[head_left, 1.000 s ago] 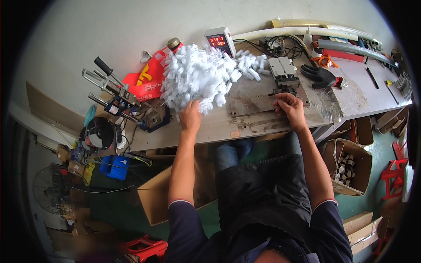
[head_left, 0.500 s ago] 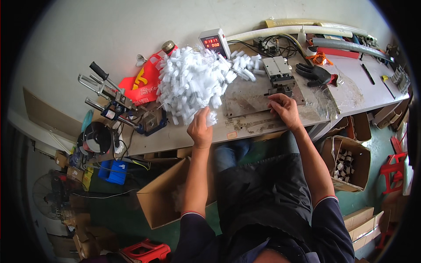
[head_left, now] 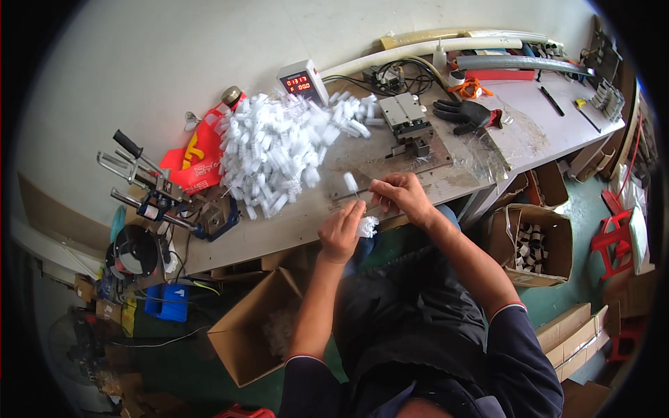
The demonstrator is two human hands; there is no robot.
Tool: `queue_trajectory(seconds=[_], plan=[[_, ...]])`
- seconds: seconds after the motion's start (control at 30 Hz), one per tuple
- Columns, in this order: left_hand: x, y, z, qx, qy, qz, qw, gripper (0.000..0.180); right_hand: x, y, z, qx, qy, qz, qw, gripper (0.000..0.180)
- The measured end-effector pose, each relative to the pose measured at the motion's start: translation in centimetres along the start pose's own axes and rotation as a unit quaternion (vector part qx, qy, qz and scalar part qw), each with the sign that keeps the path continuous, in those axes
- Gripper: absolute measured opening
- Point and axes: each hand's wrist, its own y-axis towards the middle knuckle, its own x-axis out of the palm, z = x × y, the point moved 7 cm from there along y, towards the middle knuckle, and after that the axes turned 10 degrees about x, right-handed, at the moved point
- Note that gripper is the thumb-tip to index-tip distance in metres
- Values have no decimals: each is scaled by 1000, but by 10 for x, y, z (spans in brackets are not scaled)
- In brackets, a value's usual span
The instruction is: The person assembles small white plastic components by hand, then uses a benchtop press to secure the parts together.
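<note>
Worktop: runs the width of the view; the worktop (head_left: 543, 129) bears the pile and the fixture.
Carton: the open carton (head_left: 237, 341) stands below its near edge, with white pieces inside.
Pile: the heap of white pieces (head_left: 268, 150) lies left of the fixture; the left hand has come away from its near edge.
Fixture: the grey fixture (head_left: 404, 111) has no hand at it now; a second ago the right hand was there.
Right hand: the right hand (head_left: 404, 197) has moved in beside the left, fingers bent; whether its fingertips pinch anything, I cannot tell.
Left hand: the left hand (head_left: 339, 233) pinches a thin stem, it seems, fingertips together; handling now appears to be shared between both hands.
Upper piece: one white piece (head_left: 350, 182), blurred, sits above the left fingertips.
Lower piece: a ridged white piece (head_left: 367, 226) shows just beside the left fingers.
</note>
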Motion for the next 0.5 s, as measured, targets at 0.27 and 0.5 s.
queue_trajectory(seconds=[0.27, 0.5], plan=[[31, 23, 29, 94, -28, -3, 995, 33, -24, 0, 10, 91, 98, -25, 991, 15], [46, 37, 38, 134, -29, -27, 990, 35, -46, -2, 20, 96, 202, 19, 974, 13]])
